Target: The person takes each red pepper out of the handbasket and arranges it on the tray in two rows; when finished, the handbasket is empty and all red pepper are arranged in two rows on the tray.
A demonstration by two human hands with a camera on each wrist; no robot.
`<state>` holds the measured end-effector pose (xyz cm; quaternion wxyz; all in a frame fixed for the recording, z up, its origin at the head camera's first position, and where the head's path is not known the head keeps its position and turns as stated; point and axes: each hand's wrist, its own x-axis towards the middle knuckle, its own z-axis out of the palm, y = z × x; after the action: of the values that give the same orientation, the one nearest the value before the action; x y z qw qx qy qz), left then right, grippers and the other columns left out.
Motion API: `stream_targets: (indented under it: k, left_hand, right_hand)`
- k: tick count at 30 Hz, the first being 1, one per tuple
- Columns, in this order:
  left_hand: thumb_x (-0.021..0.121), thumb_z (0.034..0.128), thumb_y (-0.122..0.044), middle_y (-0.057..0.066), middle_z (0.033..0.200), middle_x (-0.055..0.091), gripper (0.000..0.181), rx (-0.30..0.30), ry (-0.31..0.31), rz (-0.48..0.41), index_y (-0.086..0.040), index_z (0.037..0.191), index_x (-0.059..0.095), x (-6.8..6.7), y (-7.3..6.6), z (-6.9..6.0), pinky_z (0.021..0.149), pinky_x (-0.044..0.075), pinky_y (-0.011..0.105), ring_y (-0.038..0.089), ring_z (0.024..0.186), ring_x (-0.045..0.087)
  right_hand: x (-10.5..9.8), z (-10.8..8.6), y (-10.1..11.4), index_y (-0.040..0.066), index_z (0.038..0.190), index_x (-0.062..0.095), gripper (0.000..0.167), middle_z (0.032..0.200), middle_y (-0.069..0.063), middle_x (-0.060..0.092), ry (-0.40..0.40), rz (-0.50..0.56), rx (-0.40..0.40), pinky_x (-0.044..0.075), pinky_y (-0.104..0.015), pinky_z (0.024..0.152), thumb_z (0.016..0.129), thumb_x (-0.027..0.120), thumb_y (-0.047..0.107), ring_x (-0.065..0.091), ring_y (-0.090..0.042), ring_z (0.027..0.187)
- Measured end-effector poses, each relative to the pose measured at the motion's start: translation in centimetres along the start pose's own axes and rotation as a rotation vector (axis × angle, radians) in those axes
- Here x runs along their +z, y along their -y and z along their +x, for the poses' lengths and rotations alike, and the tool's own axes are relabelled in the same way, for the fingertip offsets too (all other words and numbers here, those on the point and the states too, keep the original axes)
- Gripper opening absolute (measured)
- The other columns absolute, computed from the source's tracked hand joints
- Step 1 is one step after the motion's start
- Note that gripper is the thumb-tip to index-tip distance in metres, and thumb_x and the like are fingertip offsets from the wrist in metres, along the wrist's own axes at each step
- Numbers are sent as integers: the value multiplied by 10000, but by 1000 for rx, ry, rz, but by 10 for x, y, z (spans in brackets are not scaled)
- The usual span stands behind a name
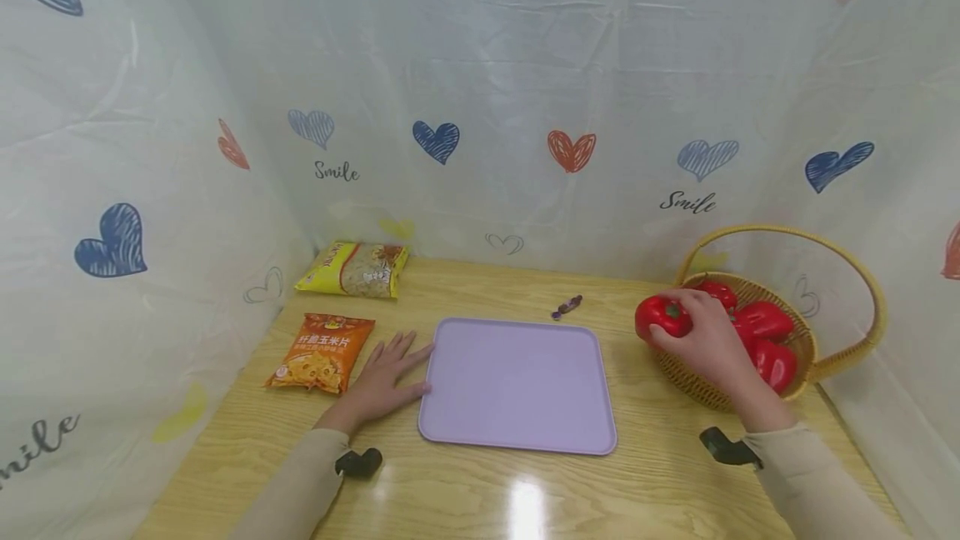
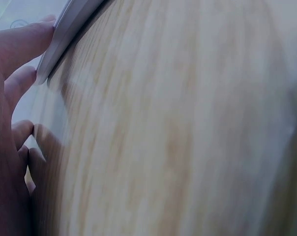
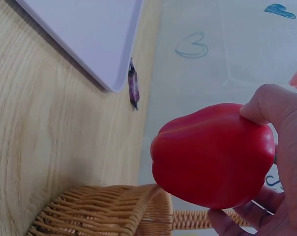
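A red bell pepper (image 1: pixel 663 317) is held by my right hand (image 1: pixel 705 338) above the left rim of the wicker basket (image 1: pixel 693 373). The right wrist view shows the thumb and fingers around this pepper (image 3: pixel 212 157). Several more red peppers (image 1: pixel 765 320) lie inside the basket. My left hand (image 1: pixel 384 380) rests on the table with fingers spread, its thumb and index finger touching the left edge of the lilac tray (image 1: pixel 517 386). In the left wrist view, fingertips touch the tray's rim (image 2: pixel 72 29).
An orange snack bag (image 1: pixel 321 352) lies left of my left hand, with a yellow bag (image 1: pixel 360 269) behind it. A small purple wrapped candy (image 1: pixel 567 307) lies behind the tray. The basket's tall handle (image 1: pixel 862 273) arches up at the right. A patterned curtain surrounds the table.
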<state>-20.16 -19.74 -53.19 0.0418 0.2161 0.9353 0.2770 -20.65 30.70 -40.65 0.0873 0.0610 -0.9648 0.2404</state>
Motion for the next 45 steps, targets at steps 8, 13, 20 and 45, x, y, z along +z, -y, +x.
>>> stream_targets:
  k: [8,13,20,45]
  left_hand:
    - [617,972,-516,200,1665,204,686,4,-6,0,-228,1565,429,1,2,0,1226,8,609,433,1539,101]
    - [620,973,-506,203,1662,209,681,6,-10,-2,-220,1563,434,1,2,0,1222,8,618,439,1537,105]
    - [611,975,-518,202,1664,207,684,6,-8,-1,-225,1566,428,1,1,0,1225,9,612,436,1539,101]
    - [618,963,-529,177,1672,198,694,10,-12,8,-247,1567,424,2,4,1,1230,1,596,407,1547,94]
  right_hand:
    - [14,2,5,64,1374,545,661,1376,-266,469,35,17,-3,548,-661,845,809,836,247,411,-471,1241]
    - [23,3,7,81,1362,556,652,1357,-243,492,38,35,-25,558,-637,847,800,844,246,427,-445,1232]
    - [37,4,12,65,1357,573,619,1322,-225,523,36,43,-44,555,-625,869,821,823,248,461,-433,1209]
    - [82,13,53,137,1323,637,557,1340,-192,537,84,100,-83,586,-570,855,816,832,258,514,-415,1215]
